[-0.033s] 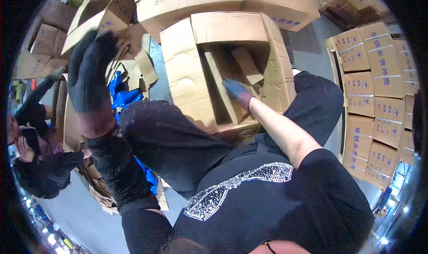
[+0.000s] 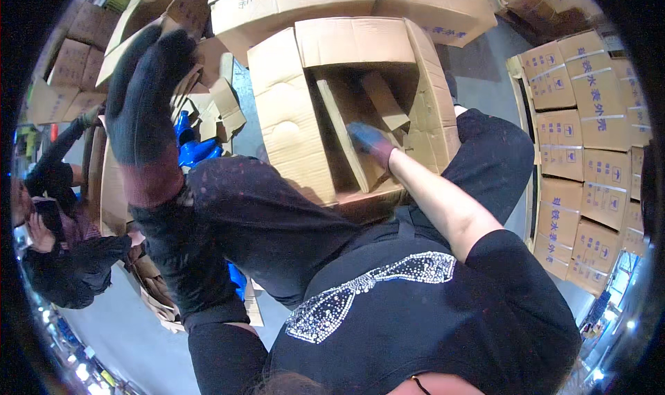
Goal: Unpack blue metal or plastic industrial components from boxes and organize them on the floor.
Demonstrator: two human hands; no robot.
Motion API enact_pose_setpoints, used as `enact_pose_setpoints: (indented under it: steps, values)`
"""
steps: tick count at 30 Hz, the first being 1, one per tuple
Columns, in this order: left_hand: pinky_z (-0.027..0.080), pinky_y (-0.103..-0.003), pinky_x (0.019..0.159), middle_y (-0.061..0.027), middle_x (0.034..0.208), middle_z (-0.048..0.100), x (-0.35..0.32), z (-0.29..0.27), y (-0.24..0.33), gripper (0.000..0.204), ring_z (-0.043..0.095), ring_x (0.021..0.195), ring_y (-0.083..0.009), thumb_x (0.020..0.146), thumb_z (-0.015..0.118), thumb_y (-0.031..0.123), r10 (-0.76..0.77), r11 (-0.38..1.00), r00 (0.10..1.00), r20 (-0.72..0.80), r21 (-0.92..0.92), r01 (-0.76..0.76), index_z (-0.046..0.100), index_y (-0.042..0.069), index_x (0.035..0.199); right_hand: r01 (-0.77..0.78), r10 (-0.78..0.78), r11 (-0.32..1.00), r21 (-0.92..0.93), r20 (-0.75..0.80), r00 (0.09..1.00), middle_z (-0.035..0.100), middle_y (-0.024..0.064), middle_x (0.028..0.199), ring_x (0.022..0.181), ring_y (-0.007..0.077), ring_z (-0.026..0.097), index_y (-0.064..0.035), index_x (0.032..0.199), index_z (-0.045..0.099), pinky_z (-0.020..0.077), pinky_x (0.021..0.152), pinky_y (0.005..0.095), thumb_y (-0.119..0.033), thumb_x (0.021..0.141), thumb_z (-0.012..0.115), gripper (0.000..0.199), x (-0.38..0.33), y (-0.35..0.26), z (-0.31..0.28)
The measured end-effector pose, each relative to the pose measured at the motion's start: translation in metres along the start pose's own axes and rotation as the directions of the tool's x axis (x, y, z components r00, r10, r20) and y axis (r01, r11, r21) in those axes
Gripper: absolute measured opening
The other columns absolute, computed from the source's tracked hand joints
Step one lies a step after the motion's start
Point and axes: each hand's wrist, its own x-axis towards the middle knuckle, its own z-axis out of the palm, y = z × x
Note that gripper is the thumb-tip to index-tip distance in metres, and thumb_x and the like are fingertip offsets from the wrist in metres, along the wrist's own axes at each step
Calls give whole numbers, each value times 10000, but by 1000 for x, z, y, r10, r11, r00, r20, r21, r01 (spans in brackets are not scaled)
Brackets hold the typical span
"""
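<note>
My left hand (image 2: 149,100), in a dark knit glove with a reddish cuff, is raised at the left with its fingers stretched out and nothing in them. Beyond it lie blue painted parts (image 2: 197,149) of rounded, branching shape. An open cardboard box (image 2: 287,121) stands between my legs. Inside it, my right hand (image 2: 370,144), gloved in blue-grey, reaches down with fingers extended, slightly blurred. Its fingertips are beside a long cardboard strip (image 2: 343,135), and whether they touch it is unclear. Another cardboard piece (image 2: 384,100) leans in the box.
A long carton (image 2: 298,10) lies behind the box, and an open carton (image 2: 138,14) stands at the far left. Strapped cartons (image 2: 561,145) are stacked on the right. Cardboard scraps (image 2: 225,107) lie around the blue parts. Another person (image 2: 66,256) sits at the left.
My left hand has shifted slightly to the right and looks a little larger, covering more of the blue parts. My right hand stays almost in the same place in the box.
</note>
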Motion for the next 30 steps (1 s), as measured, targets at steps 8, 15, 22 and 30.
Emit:
enact_pose_setpoints:
  steps: [8, 15, 22, 30]
  values:
    - [497, -350, 887, -179, 1096, 619, 35, 107, -42, 384, 612, 1021, -264, 938, 473, 209, -158, 947, 960, 230, -241, 213, 486, -37, 1233, -204, 91, 966, -161, -526, 846, 537, 205, 1237, 1167, 325, 497, 1, 1155, 579, 365, 994, 364, -369, 830, 566, 493, 53, 13, -71]
    - [504, -343, 850, -155, 1056, 640, 31, 96, -82, 376, 630, 967, -237, 918, 501, 220, -497, 804, 846, 193, -263, 533, 524, -24, 1203, -513, 307, 736, -442, -458, 834, 562, 267, 1141, 1084, 381, 538, 12, 1093, 597, 423, 904, 431, -380, 840, 531, 471, 63, 29, -77]
    - [480, -348, 884, -167, 1067, 634, 29, 98, -53, 380, 612, 1002, -251, 905, 509, 206, -506, 846, 843, 182, -87, 526, 524, -26, 1206, -314, 90, 709, -631, -361, 928, 596, 191, 1103, 1061, 370, 549, -111, 1103, 615, 436, 905, 464, -234, 884, 393, 335, 72, 45, -21]
    - [461, -341, 895, -156, 1075, 633, 17, 93, -41, 355, 602, 1011, -246, 881, 527, 132, -494, 860, 857, 147, -61, 506, 533, -29, 1198, -51, 249, 266, -963, 18, 968, 623, 183, 1031, 1003, 340, 584, -93, 993, 656, 459, 834, 428, -248, 896, 396, 318, 121, 99, -96]
